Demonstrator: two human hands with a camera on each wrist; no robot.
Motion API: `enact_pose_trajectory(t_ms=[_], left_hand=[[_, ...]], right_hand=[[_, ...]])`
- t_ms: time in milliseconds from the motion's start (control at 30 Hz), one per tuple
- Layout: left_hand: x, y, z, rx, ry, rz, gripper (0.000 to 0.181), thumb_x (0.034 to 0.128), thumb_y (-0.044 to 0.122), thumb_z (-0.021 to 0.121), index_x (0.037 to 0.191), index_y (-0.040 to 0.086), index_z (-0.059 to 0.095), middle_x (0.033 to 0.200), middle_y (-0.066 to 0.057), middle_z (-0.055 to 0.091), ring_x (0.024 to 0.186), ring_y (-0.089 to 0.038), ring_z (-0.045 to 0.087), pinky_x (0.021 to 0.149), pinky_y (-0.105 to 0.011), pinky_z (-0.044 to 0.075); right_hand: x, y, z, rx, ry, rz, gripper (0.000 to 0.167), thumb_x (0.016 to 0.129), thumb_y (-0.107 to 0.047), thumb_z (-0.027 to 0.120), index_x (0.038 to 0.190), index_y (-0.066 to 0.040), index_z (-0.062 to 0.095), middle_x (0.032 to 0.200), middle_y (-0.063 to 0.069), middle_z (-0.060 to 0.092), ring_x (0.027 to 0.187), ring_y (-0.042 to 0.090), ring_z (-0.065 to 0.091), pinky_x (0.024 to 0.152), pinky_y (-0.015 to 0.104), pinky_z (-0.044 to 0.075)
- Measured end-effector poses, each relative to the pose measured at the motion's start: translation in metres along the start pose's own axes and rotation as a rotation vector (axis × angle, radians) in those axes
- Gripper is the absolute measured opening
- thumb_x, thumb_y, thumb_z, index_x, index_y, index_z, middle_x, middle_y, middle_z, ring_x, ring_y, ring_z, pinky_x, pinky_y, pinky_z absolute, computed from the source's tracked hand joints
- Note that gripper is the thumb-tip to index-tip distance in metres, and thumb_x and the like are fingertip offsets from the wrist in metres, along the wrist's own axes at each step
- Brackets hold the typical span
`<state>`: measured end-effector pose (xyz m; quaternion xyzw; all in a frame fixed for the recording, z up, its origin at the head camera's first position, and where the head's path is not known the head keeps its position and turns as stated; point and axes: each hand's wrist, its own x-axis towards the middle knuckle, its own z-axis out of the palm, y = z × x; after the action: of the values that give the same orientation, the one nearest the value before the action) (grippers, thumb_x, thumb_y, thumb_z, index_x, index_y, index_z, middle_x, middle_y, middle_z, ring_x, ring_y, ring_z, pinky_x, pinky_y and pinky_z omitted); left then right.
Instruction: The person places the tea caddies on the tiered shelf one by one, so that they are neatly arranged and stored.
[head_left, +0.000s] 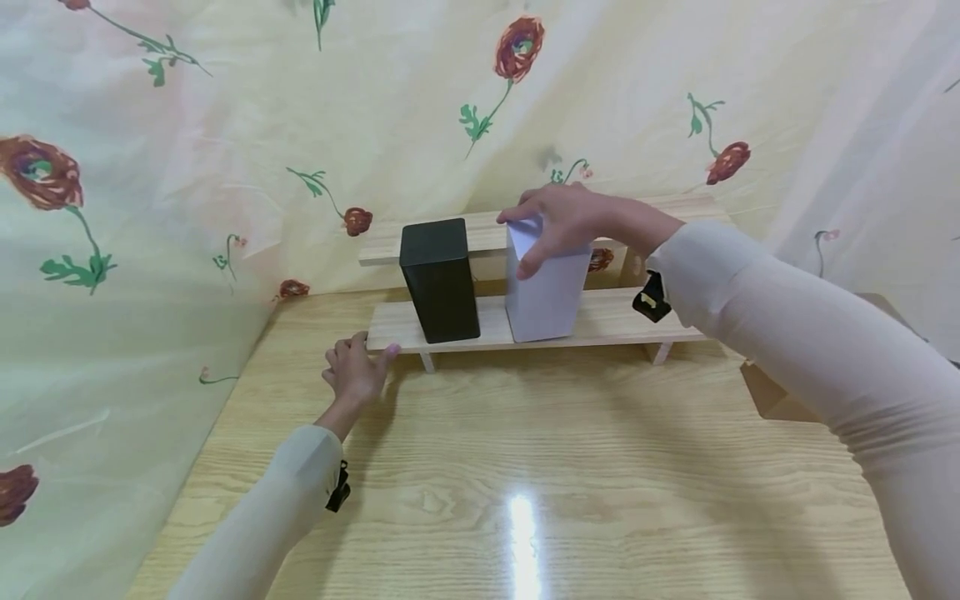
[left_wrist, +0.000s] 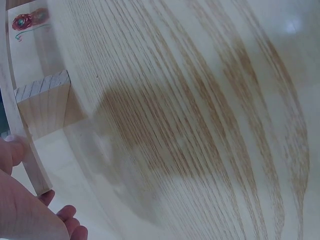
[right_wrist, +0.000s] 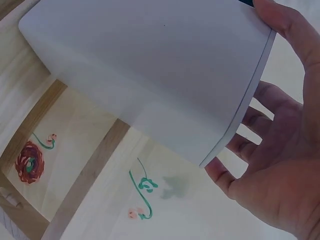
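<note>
A two-tier pale wooden shelf [head_left: 618,312] stands against the back of the table. Its lower board carries a black box [head_left: 442,287] on the left and a white box [head_left: 546,300] near the middle, both upright. My right hand [head_left: 572,218] grips the white box by its top from above. The right wrist view shows the thumb on one side of the white box [right_wrist: 150,75] and the fingers along another edge. With thumb and fingers, my left hand [head_left: 355,373] pinches the left end of the lower board [left_wrist: 35,172].
Cloth printed with red flowers [head_left: 517,50] hangs behind and to the left of the shelf. The wood-grain table [head_left: 450,467] stretches in front. A brown cardboard object [head_left: 776,396] lies at the right, partly behind my right sleeve.
</note>
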<state>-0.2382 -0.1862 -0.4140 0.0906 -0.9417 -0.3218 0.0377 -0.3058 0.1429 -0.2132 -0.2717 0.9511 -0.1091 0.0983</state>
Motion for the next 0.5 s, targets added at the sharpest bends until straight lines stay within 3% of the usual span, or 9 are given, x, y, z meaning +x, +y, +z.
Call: enact_pose_trajectory(t_ms=[333, 500], left_hand=[[0.000, 0.001, 0.002, -0.009, -0.010, -0.010, 0.074, 0.0934, 0.049, 0.056, 0.146, 0.003, 0.035, 0.138, -0.026, 0.036, 0.123, -0.040, 0.028, 0.094, -0.057, 0.021], [0.001, 0.000, 0.003, -0.017, -0.004, -0.005, 0.074, 0.0933, 0.049, 0.057, 0.146, 0.003, 0.035, 0.137, -0.026, 0.036, 0.122, -0.040, 0.028, 0.094, -0.057, 0.020]], right_hand=[[0.013, -0.001, 0.005, -0.010, -0.045, 0.017, 0.086, 0.073, -0.051, 0.075, 0.148, -0.026, 0.040, 0.132, 0.010, 0.049, 0.104, 0.030, 0.054, 0.073, 0.037, 0.052], [0.017, -0.003, 0.005, -0.027, -0.056, 0.014, 0.088, 0.074, -0.051, 0.074, 0.149, -0.024, 0.037, 0.132, 0.011, 0.048, 0.107, 0.030, 0.052, 0.084, 0.044, 0.044]])
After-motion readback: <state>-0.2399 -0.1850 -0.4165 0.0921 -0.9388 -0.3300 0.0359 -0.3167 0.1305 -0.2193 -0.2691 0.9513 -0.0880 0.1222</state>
